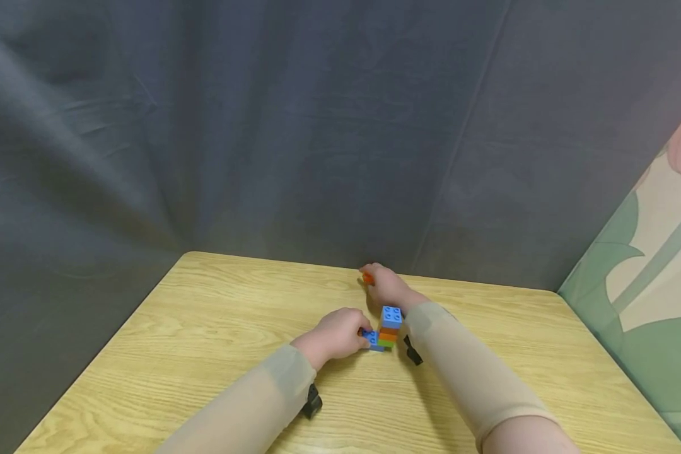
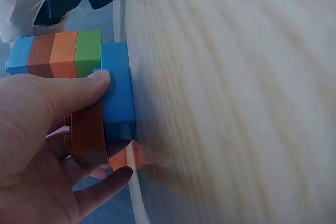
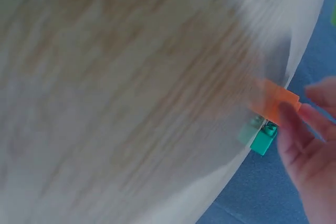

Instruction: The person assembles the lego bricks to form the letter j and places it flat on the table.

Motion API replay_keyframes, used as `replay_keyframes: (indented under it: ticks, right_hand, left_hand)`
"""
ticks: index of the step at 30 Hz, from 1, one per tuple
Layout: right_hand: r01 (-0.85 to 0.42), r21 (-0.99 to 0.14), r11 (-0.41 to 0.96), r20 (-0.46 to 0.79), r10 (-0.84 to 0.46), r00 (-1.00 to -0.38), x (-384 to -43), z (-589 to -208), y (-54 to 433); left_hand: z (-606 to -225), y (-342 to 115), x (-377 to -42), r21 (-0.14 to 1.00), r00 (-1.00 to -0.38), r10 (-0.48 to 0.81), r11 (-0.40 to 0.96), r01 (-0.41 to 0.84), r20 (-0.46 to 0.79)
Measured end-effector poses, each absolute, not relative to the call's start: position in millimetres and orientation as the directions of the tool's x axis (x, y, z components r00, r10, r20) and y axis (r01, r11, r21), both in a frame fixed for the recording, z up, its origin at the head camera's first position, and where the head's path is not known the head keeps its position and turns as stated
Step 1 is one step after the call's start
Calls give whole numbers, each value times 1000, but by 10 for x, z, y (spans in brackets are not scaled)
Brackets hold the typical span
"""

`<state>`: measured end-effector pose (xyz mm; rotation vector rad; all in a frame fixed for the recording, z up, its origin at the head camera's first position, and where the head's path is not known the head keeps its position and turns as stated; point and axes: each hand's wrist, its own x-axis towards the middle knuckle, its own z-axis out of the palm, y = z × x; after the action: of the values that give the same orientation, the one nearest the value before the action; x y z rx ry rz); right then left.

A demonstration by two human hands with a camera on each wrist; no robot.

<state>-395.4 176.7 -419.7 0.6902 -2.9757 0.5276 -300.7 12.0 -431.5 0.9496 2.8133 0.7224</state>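
Note:
My left hand point(image 1: 337, 332) grips a toy-brick build low at the table. Its thumb presses the long blue base brick point(image 2: 118, 90), and its other fingers reach round a brown brick point(image 2: 88, 132) attached beside it. From one end of the base rises a stack of green point(image 2: 88, 53), orange point(image 2: 64, 54), brown point(image 2: 40, 56) and light blue point(image 1: 391, 313) bricks. Near the table's far edge, my right hand point(image 1: 387, 285) holds an orange brick point(image 3: 281, 100) at its fingertips. A small green brick point(image 3: 263, 139) lies close beside that one, hidden in the head view.
The wooden table point(image 1: 250, 296) extends to both sides of the arms. A dark grey curtain point(image 1: 318, 139) hangs right behind its far edge. At the right is a panel with a flower pattern point(image 1: 652, 302). Black straps point(image 1: 312, 401) hang below the sleeves.

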Motion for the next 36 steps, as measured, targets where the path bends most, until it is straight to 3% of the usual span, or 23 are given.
replay_keyframes:
  ticks: [5,16,29,36]
  right_hand:
    - [-388,-353,851,192,-340,-921,-3938,-4195,1818]
    - [-401,-255,880,109,-386,-916,-3971,-4273,1923]
    - [-336,-455,825,64,-346,-936,-3756,-4113,2095]
    - [-392,-460,796,98,-394,-914,-3637,-3897,2200]
  left_hand:
    - [-4297,124,-2993,464,-806,588,698,545,63]
    - [-4293,109,-2980,478,-809,585,693,539,64]
    - [-4316,124,-2955,476,-824,566,717,510,30]
    - [-4304,136,-2957,468,-826,563,723,508,27]
